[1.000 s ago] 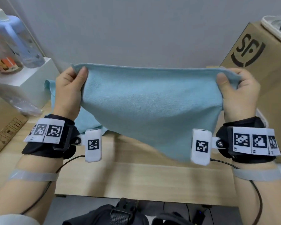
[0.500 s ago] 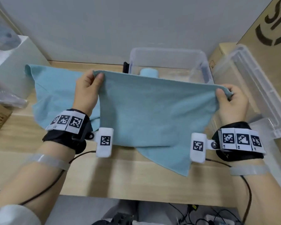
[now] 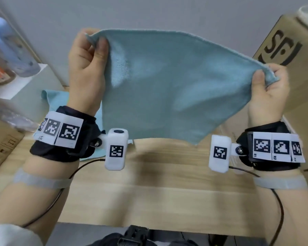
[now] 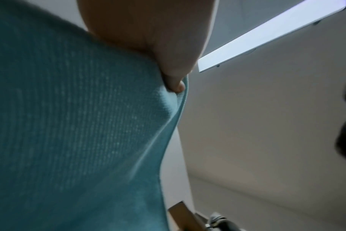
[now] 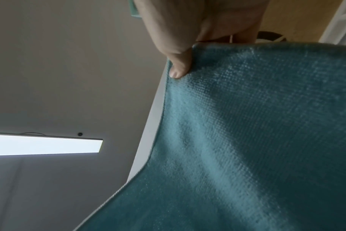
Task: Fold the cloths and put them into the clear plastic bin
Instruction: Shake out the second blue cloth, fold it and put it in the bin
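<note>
A light blue cloth (image 3: 167, 89) hangs spread in the air above the wooden table (image 3: 158, 192), its top edge stretched between both hands. My left hand (image 3: 89, 55) pinches the upper left corner, held higher. My right hand (image 3: 267, 82) pinches the upper right corner, lower down. In the left wrist view the thumb presses into the cloth (image 4: 69, 125) at its edge. In the right wrist view the thumb lies on the cloth (image 5: 257, 132) corner. A second blue cloth (image 3: 57, 98) lies on the table behind my left wrist. The clear bin is hidden behind the raised cloth.
A large cardboard box (image 3: 295, 55) stands at the right. A white block (image 3: 30, 86) with a pale blue bottle (image 3: 9, 50) on it sits at the left. Another cardboard box (image 3: 0, 144) is at the left edge.
Both hands have lifted the cloth from table height up into the air, the left hand higher. The head view tilted up, so the clear bin is out of sight.
</note>
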Motion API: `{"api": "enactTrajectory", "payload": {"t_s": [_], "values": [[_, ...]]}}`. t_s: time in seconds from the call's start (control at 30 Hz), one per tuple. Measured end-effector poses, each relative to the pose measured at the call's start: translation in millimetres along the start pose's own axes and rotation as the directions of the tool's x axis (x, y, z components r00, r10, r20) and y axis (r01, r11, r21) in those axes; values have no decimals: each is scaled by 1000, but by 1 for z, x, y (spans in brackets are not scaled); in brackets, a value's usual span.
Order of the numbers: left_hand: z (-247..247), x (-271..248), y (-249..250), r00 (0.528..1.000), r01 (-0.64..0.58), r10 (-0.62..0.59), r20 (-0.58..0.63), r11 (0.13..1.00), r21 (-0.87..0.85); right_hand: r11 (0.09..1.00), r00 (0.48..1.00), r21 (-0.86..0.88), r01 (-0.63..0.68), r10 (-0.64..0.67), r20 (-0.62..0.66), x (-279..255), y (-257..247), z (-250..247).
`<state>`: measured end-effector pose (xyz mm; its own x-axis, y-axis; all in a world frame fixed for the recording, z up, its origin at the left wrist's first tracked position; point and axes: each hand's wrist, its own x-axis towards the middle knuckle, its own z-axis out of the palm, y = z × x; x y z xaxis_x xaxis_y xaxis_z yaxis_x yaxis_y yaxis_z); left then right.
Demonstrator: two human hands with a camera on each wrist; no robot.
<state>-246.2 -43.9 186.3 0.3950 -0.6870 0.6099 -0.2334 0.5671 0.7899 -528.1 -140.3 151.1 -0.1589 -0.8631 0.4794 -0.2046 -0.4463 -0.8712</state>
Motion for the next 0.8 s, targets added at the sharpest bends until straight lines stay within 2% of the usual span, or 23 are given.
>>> {"api": "enactTrajectory", "payload": {"t_s": [0.1,0.23,0.3,0.4,0.57,0.7,0.8], "values": [[4,0,23,998,-65,66,24,997,-32,999,999,13,40,-39,-23,2,-12,-4],[-5,-5,25,999,-34,34,-16,999,-31,995,995,44,90,-89,-33,0,-17,-12],[-11,-9,16,999,17,-18,-33,1000,-12,998,998,25,58,-58,-5,-2,-16,-13],[-16,-18,-6,987,158,-154,-55,984,77,999,998,-46,-11,14,63,-5,-3,-13],[-18,-38,-63,919,393,-377,-113,890,230,968,985,-218,-123,146,93,-12,47,-11],[-27,-47,-99,894,448,-411,-177,826,344,947,979,-269,-176,198,57,-15,81,-12],[-37,-57,-121,882,468,-434,-182,766,441,939,975,-288,-187,214,65,-24,99,-16]]}}
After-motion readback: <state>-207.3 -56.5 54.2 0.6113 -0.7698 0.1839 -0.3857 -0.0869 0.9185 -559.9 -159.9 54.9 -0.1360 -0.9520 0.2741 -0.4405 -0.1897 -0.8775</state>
